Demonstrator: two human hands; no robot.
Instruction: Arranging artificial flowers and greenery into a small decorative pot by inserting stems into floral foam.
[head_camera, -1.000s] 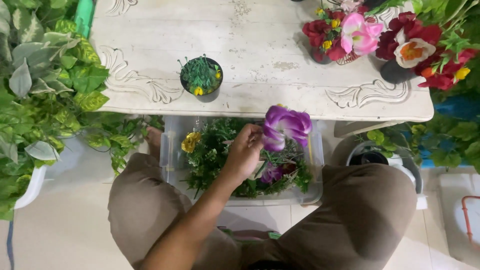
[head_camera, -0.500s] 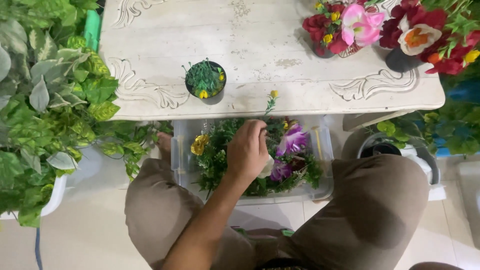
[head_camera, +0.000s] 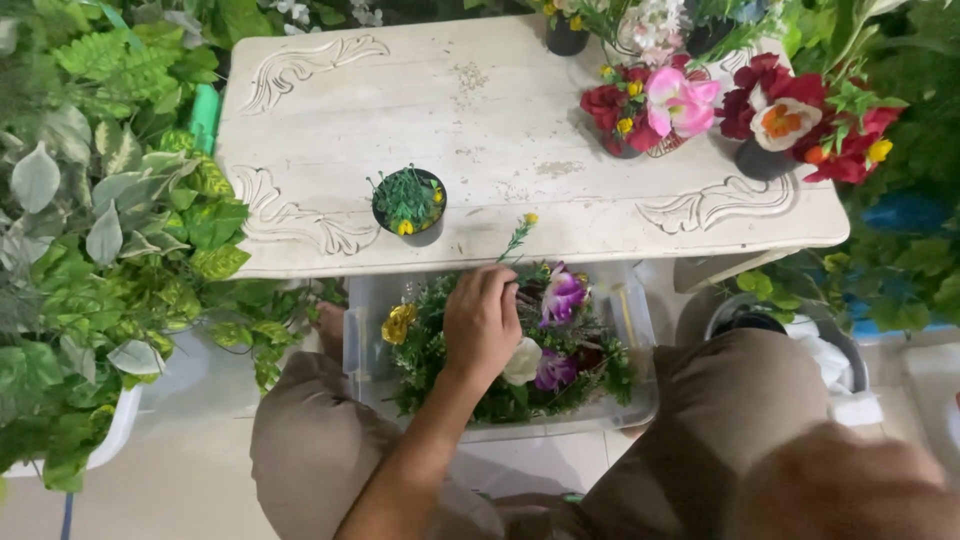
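Head view looks down on a white carved surface (head_camera: 520, 110), and below its front edge a clear bin (head_camera: 630, 310) of fake flowers sits between the person's knees. Of the hands, only the left hand (head_camera: 480, 325) shows, over the bin, pinching a thin green sprig (head_camera: 517, 238) with a yellow bud; a small black pot (head_camera: 408, 203) stands near it on the surface.

A white carved table (head_camera: 520, 110) bears 1 small black pot (head_camera: 408, 204). Red and pink bouquets (head_camera: 650, 105) stand at its far right. Leafy plants (head_camera: 110, 230) crowd the left.
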